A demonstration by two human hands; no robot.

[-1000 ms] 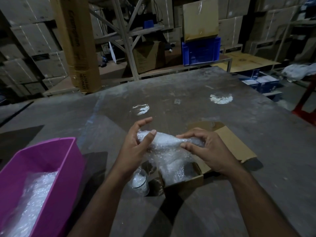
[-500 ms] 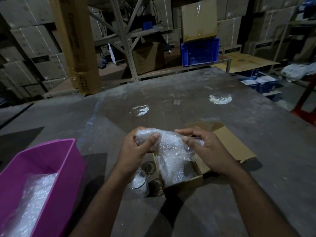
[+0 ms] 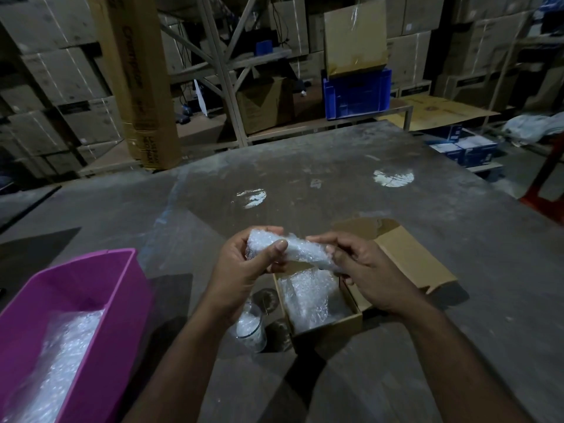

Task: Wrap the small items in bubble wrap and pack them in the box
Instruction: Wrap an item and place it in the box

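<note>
Both hands hold a bubble-wrapped bundle [image 3: 297,248] above the small open cardboard box [image 3: 323,331]. My left hand [image 3: 244,270] grips its left end, thumb pressed on the front. My right hand [image 3: 366,273] pinches the right end, fingers curled round the wrap. What is wrapped inside is hidden. More bubble wrap [image 3: 308,297] lies inside the box below the bundle. The box lid [image 3: 409,257] lies open to the right, behind my right hand.
A small clear glass [image 3: 251,329] stands on the table just left of the box, under my left wrist. A pink plastic bin [image 3: 100,300] holding bubble wrap [image 3: 58,361] sits at the near left. Stacked cartons and a blue crate [image 3: 357,93] stand behind the grey table [image 3: 305,184].
The loose sheet that hung down from the bundle has been gathered up into a tighter roll. Both hands have closed further round its ends.
</note>
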